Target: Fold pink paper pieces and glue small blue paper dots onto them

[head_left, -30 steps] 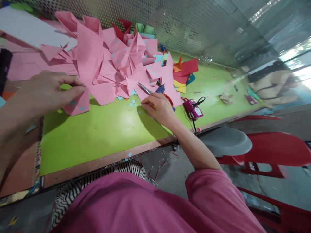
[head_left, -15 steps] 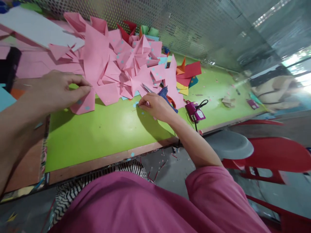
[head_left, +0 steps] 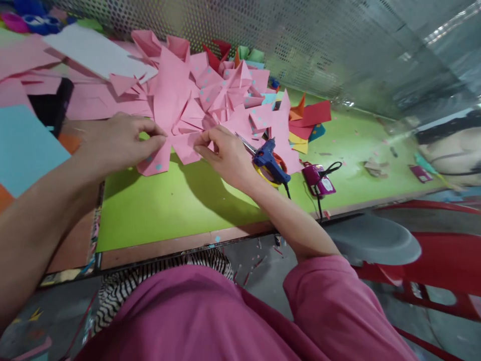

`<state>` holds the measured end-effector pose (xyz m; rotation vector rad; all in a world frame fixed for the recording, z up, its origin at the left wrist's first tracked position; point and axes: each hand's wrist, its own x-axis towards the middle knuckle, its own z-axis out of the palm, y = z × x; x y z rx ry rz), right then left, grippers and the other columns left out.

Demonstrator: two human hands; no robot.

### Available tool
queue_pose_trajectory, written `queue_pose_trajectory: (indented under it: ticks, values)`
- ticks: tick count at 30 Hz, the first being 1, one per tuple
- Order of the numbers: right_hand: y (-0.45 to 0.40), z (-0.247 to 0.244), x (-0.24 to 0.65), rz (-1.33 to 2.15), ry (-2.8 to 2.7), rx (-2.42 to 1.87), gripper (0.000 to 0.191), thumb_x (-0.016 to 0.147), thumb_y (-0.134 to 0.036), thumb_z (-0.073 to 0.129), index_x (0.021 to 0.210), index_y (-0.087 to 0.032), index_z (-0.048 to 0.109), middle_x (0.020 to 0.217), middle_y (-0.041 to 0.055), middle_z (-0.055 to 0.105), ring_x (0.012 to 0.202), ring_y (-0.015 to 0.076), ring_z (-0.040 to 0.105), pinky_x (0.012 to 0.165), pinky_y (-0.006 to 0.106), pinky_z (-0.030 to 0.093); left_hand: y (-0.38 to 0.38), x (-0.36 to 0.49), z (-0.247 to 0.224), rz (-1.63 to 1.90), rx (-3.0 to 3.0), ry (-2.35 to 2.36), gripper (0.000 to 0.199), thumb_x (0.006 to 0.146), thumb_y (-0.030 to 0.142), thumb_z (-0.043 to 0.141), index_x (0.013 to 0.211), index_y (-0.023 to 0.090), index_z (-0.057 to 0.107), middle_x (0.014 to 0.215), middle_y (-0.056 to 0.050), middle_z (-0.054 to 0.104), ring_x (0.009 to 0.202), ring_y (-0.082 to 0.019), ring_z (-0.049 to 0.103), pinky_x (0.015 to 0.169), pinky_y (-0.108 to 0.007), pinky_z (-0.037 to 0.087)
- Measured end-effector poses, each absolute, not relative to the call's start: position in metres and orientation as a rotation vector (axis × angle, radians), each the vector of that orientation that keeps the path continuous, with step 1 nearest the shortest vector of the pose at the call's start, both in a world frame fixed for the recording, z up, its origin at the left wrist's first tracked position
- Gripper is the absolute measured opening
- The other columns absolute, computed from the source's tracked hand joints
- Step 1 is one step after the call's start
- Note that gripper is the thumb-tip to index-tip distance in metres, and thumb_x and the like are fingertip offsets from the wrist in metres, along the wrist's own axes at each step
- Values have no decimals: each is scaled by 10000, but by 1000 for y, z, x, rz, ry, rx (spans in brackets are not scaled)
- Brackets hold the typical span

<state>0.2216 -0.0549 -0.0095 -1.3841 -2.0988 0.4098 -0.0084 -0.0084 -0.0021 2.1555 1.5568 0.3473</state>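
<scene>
Thumb and forefinger of my left hand are pinched at the upper edge of a pink paper piece with blue dots. My right hand hovers just right of it, fingertips pinched in front of another pink paper piece; what they hold, if anything, is too small to tell. Behind both hands lies a heap of folded pink papers, some dotted blue. A blue glue gun rests right of my right hand, over scissors with orange and yellow handles.
A purple box with a black cable lies on the green tabletop. Red, orange and yellow papers are behind it. At the left are light blue paper and a black object. A grey stool stands beyond the front edge.
My right hand has moved left from the small blue scraps on the tabletop, closer to my left hand. My left hand still pinches the dotted piece. The camera view has shifted left.
</scene>
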Motion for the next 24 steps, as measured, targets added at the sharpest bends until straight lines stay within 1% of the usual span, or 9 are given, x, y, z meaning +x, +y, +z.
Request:
queue_pose_trajectory:
  ticks: [3,8,11,13,17,19,21,24]
  values:
    - [-48,-15,202,383,-2085,-1349,78,950,-175,561,895,-188,615,924,35,659,854,159,571,822,326,460,-9,-7,-2,363,2146,1531,501,799,547,458,1043,220,748,862,-29,694,664,-155,557,764,-325,447]
    - [-48,-21,191,375,-2065,-1405,71,941,-152,563,900,-188,608,937,50,663,851,163,581,790,315,461,-11,-4,-1,380,2115,1521,431,833,456,480,1043,209,764,882,-20,707,821,-186,617,923,-357,470]
    - [-47,-24,188,358,-2058,-1437,45,945,-167,573,920,-190,601,986,58,648,870,167,590,776,315,468,-10,-3,-2,383,2122,1505,415,839,462,486,1027,217,765,875,-9,703,896,-210,631,988,-375,458]
    - [-46,-26,187,332,-2068,-1449,26,956,-209,593,935,-195,591,1006,58,638,886,174,592,781,323,477,-9,-3,-3,381,2138,1493,421,838,480,476,1014,225,763,862,-6,692,906,-218,634,998,-379,457]
    - [-49,-28,197,256,-2102,-1377,98,992,-307,593,980,-210,579,995,50,628,922,184,591,797,336,505,-8,-4,-5,382,2128,1535,442,819,483,475,1018,212,761,856,-9,688,840,-206,638,947,-391,485]
    - [-52,-30,207,182,-2139,-1296,91,1018,-289,542,1003,-215,593,965,44,624,940,184,591,831,348,518,-8,-4,-6,387,2126,1544,458,815,492,466,1024,212,763,862,-3,688,846,-206,643,937,-395,490]
    - [-56,-33,217,83,-2196,-1233,136,1035,-270,499,1049,-219,624,986,51,619,958,186,588,856,363,526,-8,-4,-6,388,2133,1535,468,817,497,459,1036,218,765,878,4,686,877,-212,650,949,-401,485]
    - [-59,-40,228,-78,-2322,-1203,249,1049,-253,455,1207,-257,648,1067,65,602,999,199,569,826,358,531,-7,-5,-8,385,2132,1515,459,836,483,456,1059,230,767,904,5,688,931,-228,656,988,-408,469]
